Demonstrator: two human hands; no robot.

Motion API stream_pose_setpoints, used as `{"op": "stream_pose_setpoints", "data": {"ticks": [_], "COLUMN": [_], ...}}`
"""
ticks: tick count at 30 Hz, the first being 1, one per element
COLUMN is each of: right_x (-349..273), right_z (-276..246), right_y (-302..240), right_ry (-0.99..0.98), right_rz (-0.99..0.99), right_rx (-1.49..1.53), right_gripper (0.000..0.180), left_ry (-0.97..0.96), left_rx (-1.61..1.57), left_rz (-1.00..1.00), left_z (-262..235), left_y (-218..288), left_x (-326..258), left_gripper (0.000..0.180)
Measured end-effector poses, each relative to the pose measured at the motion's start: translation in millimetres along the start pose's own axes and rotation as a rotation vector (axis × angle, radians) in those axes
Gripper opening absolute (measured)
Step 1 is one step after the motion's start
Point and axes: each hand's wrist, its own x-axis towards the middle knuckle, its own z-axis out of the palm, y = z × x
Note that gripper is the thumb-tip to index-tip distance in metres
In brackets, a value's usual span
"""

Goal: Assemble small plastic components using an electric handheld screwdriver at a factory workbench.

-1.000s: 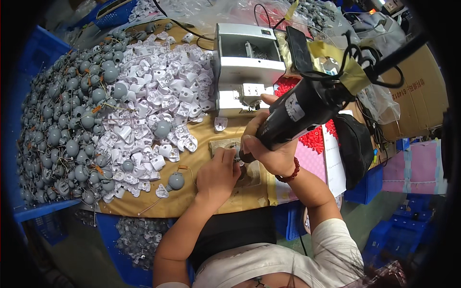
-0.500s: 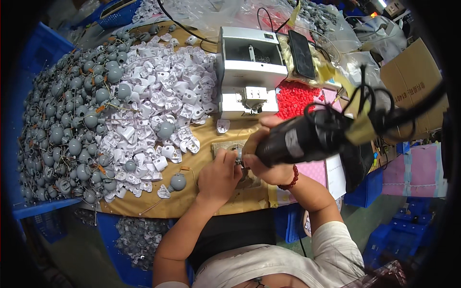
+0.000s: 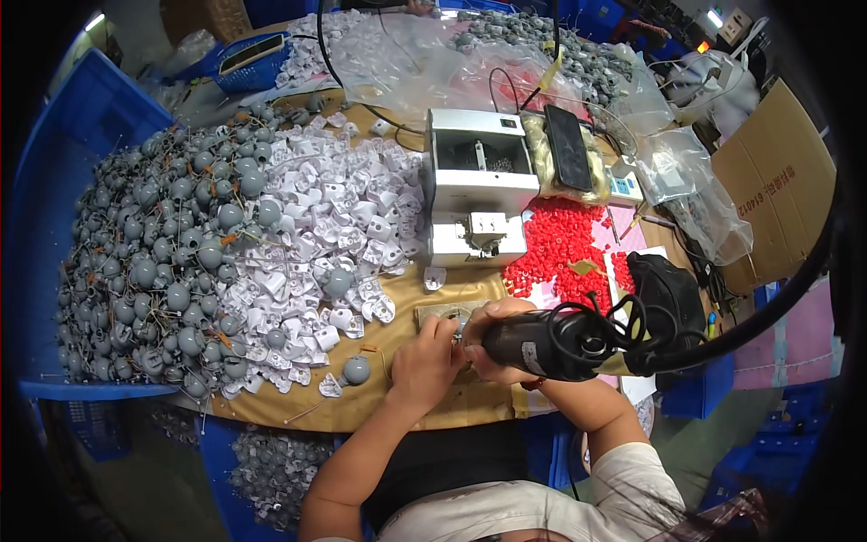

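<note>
My right hand (image 3: 497, 341) is wrapped round a black corded electric screwdriver (image 3: 542, 346), its cord end pointing to the right. The tip of the screwdriver is hidden by my fingers. Close beside it, my left hand (image 3: 427, 363) is closed in a pinch over a small block-like fixture (image 3: 433, 310) on the table. A bit of grey shows between the two hands, but the part under my left fingers is too covered to name. Left of my left hand lie a grey ball-shaped part (image 3: 356, 369) with a wire and a small white plastic piece (image 3: 330, 387).
Grey ball parts with wires (image 3: 144, 271) heap up at left, beside white plastic pieces (image 3: 343, 199). A silver-white machine (image 3: 479, 185) stands ahead, with small red parts (image 3: 560, 244) right of it. A phone (image 3: 567, 147), black pouch (image 3: 666, 289) and cardboard box (image 3: 777, 181) are farther right.
The whole view has shifted, so the table sits lower in the picture. The screwdriver's cord end has swung down toward me. Both hands stay together at the fixture.
</note>
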Motion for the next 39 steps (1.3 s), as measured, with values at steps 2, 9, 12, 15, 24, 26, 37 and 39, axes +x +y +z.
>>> {"op": "stream_pose_setpoints", "data": {"ticks": [2,9,12,15,24,26,37,39], "right_x": [-2,19,33,17,-33,-35,-33,-30], "right_z": [0,-12,-30,-66,-41,-21,8,13], "right_y": [7,-1,-5,27,22,20,32,34], "right_ry": [-0.013,0.231,0.566,0.771,0.314,0.101,0.297,0.388], "right_rz": [0.031,0.296,0.427,0.498,0.222,0.308,0.496,0.551], "right_rx": [-0.036,0.252,0.281,0.136,-0.479,-0.403,0.125,0.419], "right_gripper": [0.071,0.061,0.042,0.030,0.036,0.029,0.012,0.015], "left_ry": [0.010,-0.076,-0.023,-0.011,0.104,0.117,0.126,0.136], "left_rx": [-0.005,0.015,-0.020,-0.038,0.015,0.009,0.004,-0.015], "left_rz": [-0.014,-0.122,-0.127,-0.114,0.102,0.112,0.156,0.161], "left_z": [1,-2,-4,-3,1,2,1,2], "left_y": [1,9,9,13,11,12,12,14], "left_x": [0,4,2,3,-6,-7,-10,-11], "left_gripper": [0.036,0.032,0.036,0.039,0.035,0.035,0.033,0.033]}}
